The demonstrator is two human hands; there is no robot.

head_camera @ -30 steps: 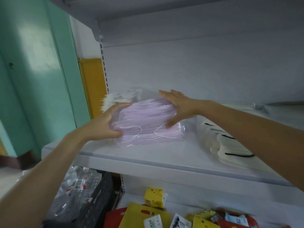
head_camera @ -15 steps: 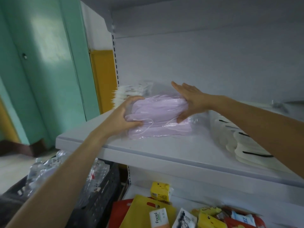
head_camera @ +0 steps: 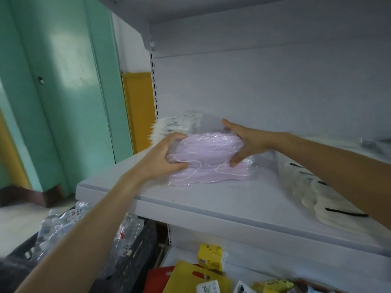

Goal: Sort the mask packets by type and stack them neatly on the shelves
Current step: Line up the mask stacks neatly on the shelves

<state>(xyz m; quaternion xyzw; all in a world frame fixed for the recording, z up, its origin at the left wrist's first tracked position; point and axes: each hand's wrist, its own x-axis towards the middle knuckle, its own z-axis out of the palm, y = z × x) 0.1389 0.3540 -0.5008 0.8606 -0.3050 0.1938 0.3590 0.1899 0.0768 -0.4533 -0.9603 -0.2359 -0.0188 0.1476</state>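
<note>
A stack of clear packets of pink masks (head_camera: pixel 209 153) lies on the grey shelf (head_camera: pixel 211 204). My left hand (head_camera: pixel 167 157) grips the stack's left end, thumb below and fingers curled over the top. My right hand (head_camera: pixel 243 140) holds the right end, fingers along the far top edge and thumb on the near side. Behind the stack at the left stands a pile of white mask packets (head_camera: pixel 175 125). White masks with black ear loops (head_camera: pixel 317 197) lie in a row at the right, partly hidden by my right forearm.
The upper shelf (head_camera: pixel 232 24) overhangs the space. Below are yellow and red packaged goods (head_camera: pixel 209 259) on the lower shelf. A black crate of plastic water bottles (head_camera: pixel 88 240) stands at lower left, beside a green wall (head_camera: pixel 63 92).
The view shifted left and closer. Both hands closed in on the ends of the pink stack, squeezing it together; the stack stayed on the shelf.
</note>
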